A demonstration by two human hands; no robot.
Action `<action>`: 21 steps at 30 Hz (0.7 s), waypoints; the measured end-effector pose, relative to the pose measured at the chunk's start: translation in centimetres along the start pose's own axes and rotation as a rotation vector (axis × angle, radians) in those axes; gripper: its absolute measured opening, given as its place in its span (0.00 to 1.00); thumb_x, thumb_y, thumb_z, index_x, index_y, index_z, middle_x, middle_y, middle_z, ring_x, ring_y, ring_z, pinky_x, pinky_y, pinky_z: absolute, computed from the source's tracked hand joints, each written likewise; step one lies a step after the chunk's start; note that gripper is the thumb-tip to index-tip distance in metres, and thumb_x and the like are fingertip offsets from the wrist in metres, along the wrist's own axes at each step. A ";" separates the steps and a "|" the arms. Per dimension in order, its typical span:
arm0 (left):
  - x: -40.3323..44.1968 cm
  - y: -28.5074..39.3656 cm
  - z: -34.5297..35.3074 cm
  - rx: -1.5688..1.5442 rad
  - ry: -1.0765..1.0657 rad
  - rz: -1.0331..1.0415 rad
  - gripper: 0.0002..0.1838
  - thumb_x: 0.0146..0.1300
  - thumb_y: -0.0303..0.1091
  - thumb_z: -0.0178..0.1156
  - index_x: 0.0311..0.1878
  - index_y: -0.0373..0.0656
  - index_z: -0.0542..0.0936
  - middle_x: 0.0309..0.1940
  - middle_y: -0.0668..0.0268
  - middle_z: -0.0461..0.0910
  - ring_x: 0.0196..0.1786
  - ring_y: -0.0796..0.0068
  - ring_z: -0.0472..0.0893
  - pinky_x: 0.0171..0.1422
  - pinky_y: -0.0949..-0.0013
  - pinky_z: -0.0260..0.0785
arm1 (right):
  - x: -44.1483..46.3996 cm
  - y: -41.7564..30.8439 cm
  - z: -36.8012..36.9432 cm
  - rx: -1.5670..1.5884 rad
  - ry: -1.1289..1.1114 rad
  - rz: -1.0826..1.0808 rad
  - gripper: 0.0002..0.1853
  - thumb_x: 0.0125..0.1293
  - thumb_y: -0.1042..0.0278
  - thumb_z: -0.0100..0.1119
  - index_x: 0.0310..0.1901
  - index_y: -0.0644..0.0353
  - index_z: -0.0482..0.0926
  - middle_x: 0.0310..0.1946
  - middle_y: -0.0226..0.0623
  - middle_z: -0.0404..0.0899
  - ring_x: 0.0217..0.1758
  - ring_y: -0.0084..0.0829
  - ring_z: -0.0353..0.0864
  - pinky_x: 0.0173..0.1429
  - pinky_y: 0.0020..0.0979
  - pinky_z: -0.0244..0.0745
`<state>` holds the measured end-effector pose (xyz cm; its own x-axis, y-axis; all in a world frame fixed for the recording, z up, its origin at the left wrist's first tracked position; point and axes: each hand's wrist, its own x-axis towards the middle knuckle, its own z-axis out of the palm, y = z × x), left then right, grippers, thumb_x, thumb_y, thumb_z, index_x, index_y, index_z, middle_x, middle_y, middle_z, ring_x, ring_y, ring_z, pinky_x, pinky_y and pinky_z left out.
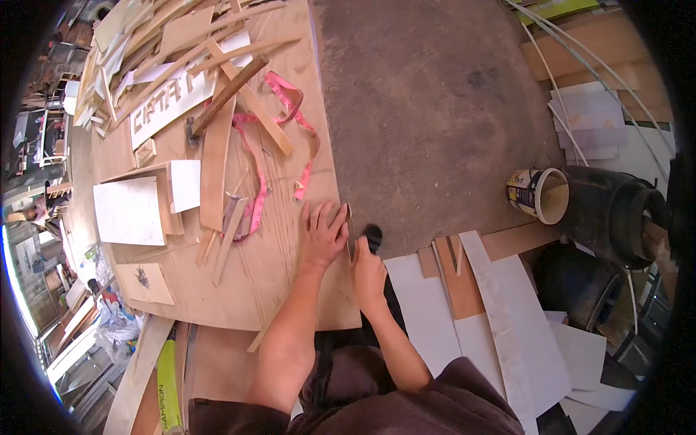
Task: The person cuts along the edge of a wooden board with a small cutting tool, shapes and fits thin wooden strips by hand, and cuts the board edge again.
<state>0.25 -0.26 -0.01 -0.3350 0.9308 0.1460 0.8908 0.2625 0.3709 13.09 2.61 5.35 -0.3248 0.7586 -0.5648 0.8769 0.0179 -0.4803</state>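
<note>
My left hand point(324, 235) lies on the plywood tabletop point(290, 304) at its right edge, fingers somewhat spread. A small shiny item touches its fingertips; what it is cannot be made out. Just right of the edge, my right hand point(368, 275) is closed round something mostly hidden. Ahead of my left hand, a pink measuring tape point(259, 174) curls among wood strips. A hammer point(230, 96) with a wooden handle rests across those strips. To the left stands a small wooden box shape with a white panel point(130, 212).
Scrap wood point(167, 36) is heaped at the far left, beside a lettered white board point(170, 101). On the concrete floor point(428, 109) at right stand a bucket point(536, 196) and a black drum point(609, 210). White sheets point(424, 312) and planks lie lower right.
</note>
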 end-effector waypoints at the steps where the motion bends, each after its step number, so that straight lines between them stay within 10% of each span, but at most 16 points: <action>1: -0.2 0.0 0.0 0.010 -0.009 0.010 0.22 0.60 0.36 0.61 0.59 0.49 0.79 0.59 0.58 0.72 0.67 0.59 0.68 0.79 0.42 0.49 | 0.7 -0.3 0.2 -0.004 -0.005 0.004 0.08 0.71 0.63 0.50 0.48 0.52 0.69 0.26 0.59 0.81 0.33 0.61 0.83 0.35 0.60 0.74; 21: 0.0 0.2 -0.3 0.028 0.009 0.016 0.23 0.59 0.36 0.62 0.59 0.50 0.80 0.59 0.60 0.72 0.67 0.62 0.68 0.79 0.43 0.49 | 1.8 -2.0 -0.6 0.087 0.059 0.008 0.06 0.75 0.65 0.48 0.42 0.56 0.68 0.26 0.63 0.78 0.34 0.67 0.78 0.34 0.61 0.70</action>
<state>0.34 -0.28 0.32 -0.3236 0.9325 0.1603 0.9042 0.2549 0.3428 10.91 4.31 5.69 -0.2941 0.7957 -0.5295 0.8445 -0.0431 -0.5338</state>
